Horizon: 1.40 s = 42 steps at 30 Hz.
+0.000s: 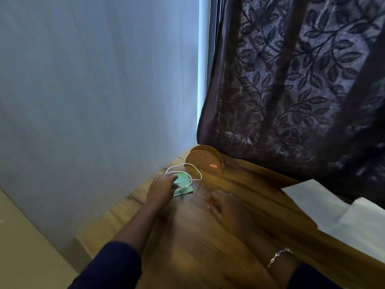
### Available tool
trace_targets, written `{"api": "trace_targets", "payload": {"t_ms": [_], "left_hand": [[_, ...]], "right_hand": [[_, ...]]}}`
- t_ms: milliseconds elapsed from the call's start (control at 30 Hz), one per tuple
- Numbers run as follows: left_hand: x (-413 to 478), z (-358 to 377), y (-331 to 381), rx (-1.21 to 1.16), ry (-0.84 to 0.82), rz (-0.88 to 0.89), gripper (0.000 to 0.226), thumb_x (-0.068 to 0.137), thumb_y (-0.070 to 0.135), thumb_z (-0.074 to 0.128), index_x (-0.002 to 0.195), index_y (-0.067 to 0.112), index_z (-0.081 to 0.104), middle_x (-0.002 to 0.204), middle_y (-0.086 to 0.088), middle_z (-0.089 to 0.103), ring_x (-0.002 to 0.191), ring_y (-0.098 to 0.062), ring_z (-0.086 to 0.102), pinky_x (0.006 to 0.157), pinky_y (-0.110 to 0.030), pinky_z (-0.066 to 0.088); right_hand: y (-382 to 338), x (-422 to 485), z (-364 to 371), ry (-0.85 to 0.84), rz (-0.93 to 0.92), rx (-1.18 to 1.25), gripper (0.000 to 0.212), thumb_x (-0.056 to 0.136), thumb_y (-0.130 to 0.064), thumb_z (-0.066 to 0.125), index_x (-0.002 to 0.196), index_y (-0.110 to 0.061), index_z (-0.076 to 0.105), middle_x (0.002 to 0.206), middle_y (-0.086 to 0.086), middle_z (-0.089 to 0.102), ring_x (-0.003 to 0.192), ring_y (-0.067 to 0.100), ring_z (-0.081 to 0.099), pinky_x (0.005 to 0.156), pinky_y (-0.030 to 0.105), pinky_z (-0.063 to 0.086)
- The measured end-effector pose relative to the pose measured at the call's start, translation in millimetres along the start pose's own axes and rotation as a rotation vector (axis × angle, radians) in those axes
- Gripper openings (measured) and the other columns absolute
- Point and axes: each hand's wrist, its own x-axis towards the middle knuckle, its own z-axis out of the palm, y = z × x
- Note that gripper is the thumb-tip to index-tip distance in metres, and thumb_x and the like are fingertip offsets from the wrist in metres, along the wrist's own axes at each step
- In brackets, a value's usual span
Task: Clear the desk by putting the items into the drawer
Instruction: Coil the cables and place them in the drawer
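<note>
Biggest first: 1 pale wall (pixel 83 90) on the left, 1 dark leaf-pattern curtain (pixel 291 80) on the right, hanging down to the back edge of 1 wooden desk (pixel 198 236). 2 white paper sheets on the desk's right side, one (pixel 312 203) partly under the curtain hem, the other (pixel 366 224) overlapping it nearer the edge. 1 round brown perforated disc unit (pixel 203 163) stands upright in the far corner with a small red label low on its face. Just in front of it lies 1 green pad (pixel 185 191) flat on the desk, with 1 white cable (pixel 183 187) looped loosely over it and the loop reaching back to the disc's base. 2 hands are in view. The left hand (pixel 161 187) reaches in from the left, fingertips on the cable's plug end over the pad's near-left corner; cannot tell if it's actually pinching or only touching. The right hand (pixel 225 207) is motion-blurred over bare desk to the right of the pad, apart from it, fingers loosely spread, holding nothing. 1 chain bracelet (pixel 279 256) on the right wrist.
</note>
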Motion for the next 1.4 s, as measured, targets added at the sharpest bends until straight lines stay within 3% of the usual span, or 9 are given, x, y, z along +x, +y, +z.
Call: {"api": "trace_targets", "payload": {"t_ms": [300, 433, 667, 900, 1033, 1133, 1233, 1333, 1400], "left_hand": [[25.1, -34.9, 3.9, -0.295, 0.254, -0.046, 0.033, 0.074, 0.023, 0.055, 0.094, 0.006, 0.075, 0.09, -0.018, 0.072, 0.086, -0.03, 0.069, 0.072, -0.03, 0.049], [37.1, -80.0, 20.0, -0.352, 0.4, 0.039, 0.017, 0.082, 0.01, 0.065, 0.094, 0.0, 0.074, 0.089, -0.02, 0.072, 0.081, -0.029, 0.07, 0.072, -0.027, 0.047], [26.8, -155.6, 70.3, -0.408, 0.557, 0.203, 0.021, 0.087, 0.011, 0.063, 0.104, 0.001, 0.07, 0.1, -0.017, 0.071, 0.087, -0.024, 0.067, 0.078, -0.02, 0.043], [-2.7, -192.0, 125.8, -0.578, 0.584, 0.257, 0.022, 0.088, 0.016, 0.061, 0.104, 0.002, 0.07, 0.101, -0.013, 0.071, 0.089, -0.022, 0.066, 0.083, -0.016, 0.047], [-27.3, -185.5, 160.4, -0.731, 0.499, 0.256, 0.013, 0.089, 0.014, 0.061, 0.097, 0.015, 0.072, 0.084, -0.001, 0.07, 0.078, -0.02, 0.067, 0.083, -0.039, 0.055], [-46.6, -174.6, 192.0, -0.872, 0.463, 0.236, 0.013, 0.088, 0.011, 0.062, 0.093, 0.02, 0.069, 0.08, 0.0, 0.069, 0.073, -0.013, 0.068, 0.082, -0.042, 0.056], [-62.1, -159.4, 224.8, -1.012, 0.423, 0.176, 0.01, 0.088, 0.012, 0.062, 0.089, 0.017, 0.071, 0.08, -0.005, 0.071, 0.078, -0.02, 0.07, 0.083, -0.044, 0.056], [-74.8, -144.1, 247.5, -1.106, 0.371, 0.102, 0.013, 0.09, 0.016, 0.06, 0.094, 0.011, 0.071, 0.08, 0.0, 0.071, 0.079, -0.014, 0.071, 0.08, -0.037, 0.058], [-82.1, -135.0, 259.7, -1.177, 0.348, 0.044, 0.014, 0.091, 0.014, 0.056, 0.095, 0.008, 0.068, 0.082, -0.003, 0.07, 0.078, -0.014, 0.07, 0.078, -0.032, 0.058]], "right_hand": [[6.3, 7.7, 4.9, -0.03, 0.038, 0.04, 0.017, 0.088, -0.018, 0.059, 0.104, -0.016, 0.065, 0.104, -0.002, 0.065, 0.092, 0.011, 0.06, 0.08, 0.021, 0.046], [6.8, 7.2, -2.3, -0.01, 0.075, 0.059, 0.016, 0.088, -0.018, 0.059, 0.103, -0.018, 0.065, 0.102, -0.003, 0.067, 0.09, 0.009, 0.059, 0.078, 0.019, 0.043], [-5.3, 0.6, -25.5, 0.114, 0.2, 0.199, 0.006, 0.085, -0.016, 0.064, 0.087, -0.012, 0.067, 0.085, 0.003, 0.068, 0.079, 0.017, 0.061, 0.073, 0.033, 0.048], [-9.1, -27.2, -67.6, 0.351, 0.467, 0.464, 0.009, 0.088, -0.017, 0.059, 0.082, -0.023, 0.06, 0.079, -0.009, 0.06, 0.078, 0.009, 0.055, 0.071, 0.024, 0.043], [-14.2, -54.9, -101.0, 0.427, 0.479, 0.583, 0.01, 0.089, -0.015, 0.057, 0.084, -0.014, 0.066, 0.081, 0.0, 0.068, 0.078, 0.013, 0.063, 0.076, 0.027, 0.049], [-34.1, -72.4, -130.5, 0.234, 0.489, 1.034, 0.026, 0.094, -0.018, 0.048, 0.09, -0.001, 0.066, 0.075, 0.006, 0.07, 0.067, 0.01, 0.066, 0.064, 0.02, 0.054], [-49.6, -90.3, -154.0, -0.11, 0.597, 1.452, 0.046, 0.095, -0.038, 0.037, 0.09, -0.002, 0.066, 0.085, 0.011, 0.072, 0.077, 0.019, 0.069, 0.071, 0.03, 0.056], [-54.6, -113.7, -168.4, -0.192, 0.607, 1.669, 0.038, 0.082, -0.035, 0.05, 0.091, -0.004, 0.068, 0.091, 0.012, 0.073, 0.081, 0.022, 0.071, 0.075, 0.035, 0.056], [-53.9, -131.6, -177.8, -0.169, 0.575, 1.803, 0.025, 0.075, -0.022, 0.054, 0.07, -0.005, 0.071, 0.08, 0.015, 0.072, 0.074, 0.025, 0.071, 0.07, 0.037, 0.057]]}}
